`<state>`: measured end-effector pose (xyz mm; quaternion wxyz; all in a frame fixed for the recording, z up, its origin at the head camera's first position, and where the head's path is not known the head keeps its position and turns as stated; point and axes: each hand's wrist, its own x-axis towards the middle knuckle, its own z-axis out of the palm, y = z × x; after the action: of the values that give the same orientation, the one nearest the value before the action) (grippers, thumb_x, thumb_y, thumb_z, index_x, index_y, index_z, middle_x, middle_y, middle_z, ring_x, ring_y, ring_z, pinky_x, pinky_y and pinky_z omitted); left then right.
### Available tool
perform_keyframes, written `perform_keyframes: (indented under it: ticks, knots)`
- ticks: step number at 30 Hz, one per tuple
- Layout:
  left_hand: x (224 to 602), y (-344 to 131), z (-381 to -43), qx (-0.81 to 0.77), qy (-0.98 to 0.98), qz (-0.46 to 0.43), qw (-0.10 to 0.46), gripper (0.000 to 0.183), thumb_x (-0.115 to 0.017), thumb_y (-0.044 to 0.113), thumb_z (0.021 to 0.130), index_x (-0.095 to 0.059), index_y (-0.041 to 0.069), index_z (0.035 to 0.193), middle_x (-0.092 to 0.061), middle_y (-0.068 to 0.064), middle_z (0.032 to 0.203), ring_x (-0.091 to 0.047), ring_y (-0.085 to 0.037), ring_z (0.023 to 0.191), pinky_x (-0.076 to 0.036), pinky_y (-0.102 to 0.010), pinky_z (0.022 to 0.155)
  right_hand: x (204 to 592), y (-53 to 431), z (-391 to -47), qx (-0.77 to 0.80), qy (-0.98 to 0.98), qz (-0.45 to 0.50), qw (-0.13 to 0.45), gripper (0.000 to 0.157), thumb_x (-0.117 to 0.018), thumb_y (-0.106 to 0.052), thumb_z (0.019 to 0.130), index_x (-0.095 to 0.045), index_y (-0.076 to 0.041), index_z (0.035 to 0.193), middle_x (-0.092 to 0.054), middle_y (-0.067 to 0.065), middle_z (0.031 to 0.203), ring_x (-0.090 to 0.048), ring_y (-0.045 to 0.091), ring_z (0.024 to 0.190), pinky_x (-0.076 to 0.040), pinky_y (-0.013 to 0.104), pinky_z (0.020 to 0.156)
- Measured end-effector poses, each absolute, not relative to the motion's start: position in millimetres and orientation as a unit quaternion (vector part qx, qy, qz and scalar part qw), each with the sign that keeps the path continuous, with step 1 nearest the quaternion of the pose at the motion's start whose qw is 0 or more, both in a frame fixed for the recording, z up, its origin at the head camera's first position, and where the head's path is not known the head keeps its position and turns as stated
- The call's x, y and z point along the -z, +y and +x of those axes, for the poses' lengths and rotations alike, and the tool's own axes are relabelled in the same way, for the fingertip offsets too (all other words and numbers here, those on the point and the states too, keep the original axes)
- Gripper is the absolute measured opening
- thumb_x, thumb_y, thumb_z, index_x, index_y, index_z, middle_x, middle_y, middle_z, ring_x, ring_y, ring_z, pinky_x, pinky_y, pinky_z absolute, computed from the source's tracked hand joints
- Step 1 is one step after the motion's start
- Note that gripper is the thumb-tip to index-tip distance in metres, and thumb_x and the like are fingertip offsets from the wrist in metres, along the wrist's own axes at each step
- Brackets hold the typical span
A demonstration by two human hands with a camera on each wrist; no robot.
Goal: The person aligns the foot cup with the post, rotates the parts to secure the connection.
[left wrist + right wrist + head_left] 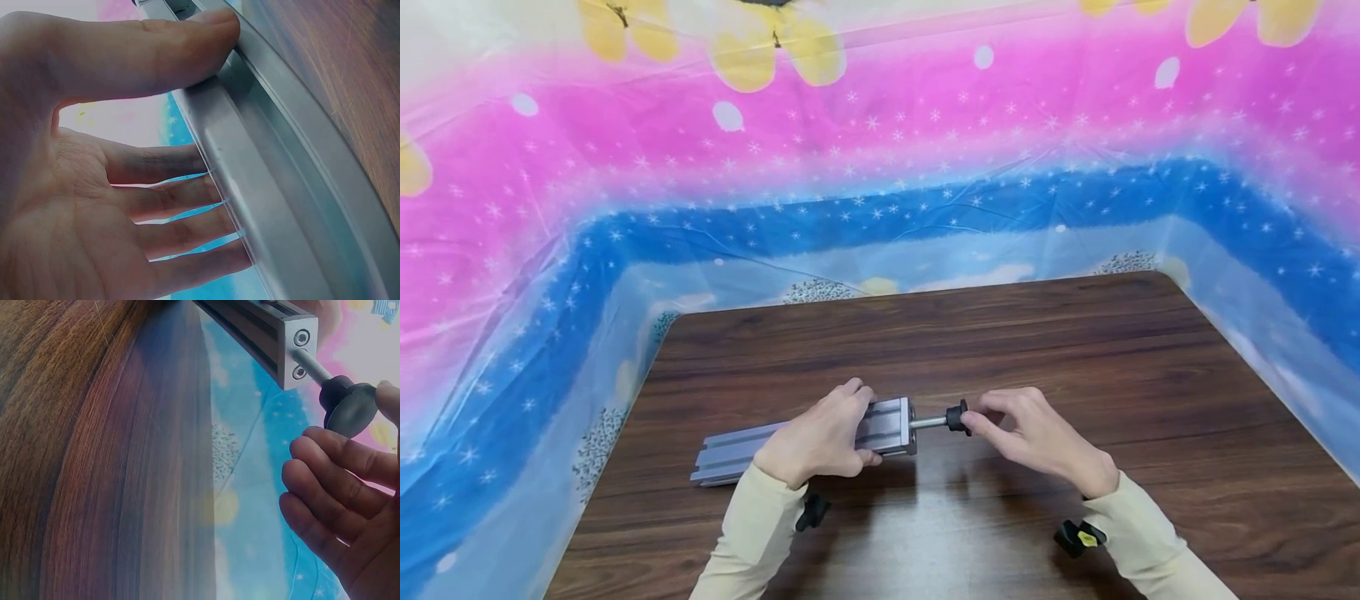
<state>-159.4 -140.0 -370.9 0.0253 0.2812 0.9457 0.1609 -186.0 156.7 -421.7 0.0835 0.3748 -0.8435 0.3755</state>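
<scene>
A grooved aluminium profile (730, 454) lies lengthwise over the table, its end plate (289, 356) facing right. Two socket-head screws show in that plate in the right wrist view. From it a threaded stem (931, 422) sticks out, tipped by a black levelling foot (353, 411). My left hand (823, 437) grips the profile across its width near the plate; in the left wrist view the thumb (206, 44) presses one grooved side and the fingertips meet the opposite edge. With thumb and index finger, my right hand (1037, 429) pinches the foot's rim, the other fingers loosely bent below.
The dark wood-grain table (1000, 333) reaches out past the hands on every side. Behind and beside it hangs a pink and blue patterned cloth (880, 150). Black camera mounts (1078, 537) sit under both wrists, close above the tabletop.
</scene>
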Motion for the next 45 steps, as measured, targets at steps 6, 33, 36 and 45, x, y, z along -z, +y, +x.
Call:
perform_keyframes:
  ticks: [6,33,36,45]
  knots:
    - [372,-138,-161,-0.163,0.947,0.276,0.025,0.056,-0.087,0.020,0.075,-0.059,-0.007,0.115,-0.053,-0.009,0.099,-0.047,-0.018,0.082,-0.046,-0.033,0.072,417,162,-186,-0.355,-0.851,0.372,0.103,0.004,-0.069,-0.024,0.097,-0.072,-0.021,0.096,-0.071,-0.011,0.088,-0.066,0.001,0.079,-0.058,0.032,0.072]
    - [374,-141,-163,-0.168,0.940,0.296,0.012,0.048,-0.087,0.017,0.074,-0.059,-0.004,0.108,-0.051,-0.006,0.092,-0.044,-0.016,0.079,-0.043,-0.029,0.069,421,159,-187,-0.364,-0.840,0.390,0.102,0.008,-0.071,-0.026,0.096,-0.071,-0.023,0.103,-0.070,-0.015,0.095,-0.067,0.001,0.087,-0.058,0.033,0.076]
    - [374,-140,-162,-0.170,0.939,0.299,0.011,0.048,-0.087,0.017,0.074,-0.059,-0.005,0.108,-0.051,-0.006,0.092,-0.044,-0.016,0.078,-0.043,-0.029,0.069,421,158,-188,-0.366,-0.843,0.382,0.102,0.005,-0.067,-0.025,0.098,-0.070,-0.025,0.094,-0.069,-0.016,0.086,-0.064,-0.003,0.079,-0.057,0.029,0.071]
    - [375,-141,-159,-0.172,0.938,0.302,0.011,0.045,-0.086,0.014,0.073,-0.059,-0.003,0.104,-0.048,-0.005,0.090,-0.043,-0.016,0.077,-0.042,-0.029,0.069,423,153,-182,-0.359,-0.856,0.356,0.105,0.020,-0.062,-0.023,0.101,-0.065,-0.022,0.082,-0.059,-0.018,0.074,-0.055,-0.003,0.066,-0.053,0.027,0.063]
